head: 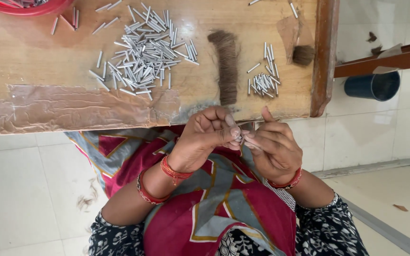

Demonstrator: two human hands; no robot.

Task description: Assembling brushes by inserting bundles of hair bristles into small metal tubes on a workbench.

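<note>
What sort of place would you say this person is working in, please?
Probably a small handcraft workshop, perhaps brush-making: a low wooden board carries heaps of small metal tubes and a bundle of brown hair, above a tiled floor.

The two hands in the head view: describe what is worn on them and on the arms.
Both hands are bare, with no gloves or rings that can be made out. The left hand has red bangles at the wrist and another red bangle further up the forearm. The right hand has a red bangle. Both upper arms wear black sleeves with a white print.
</note>
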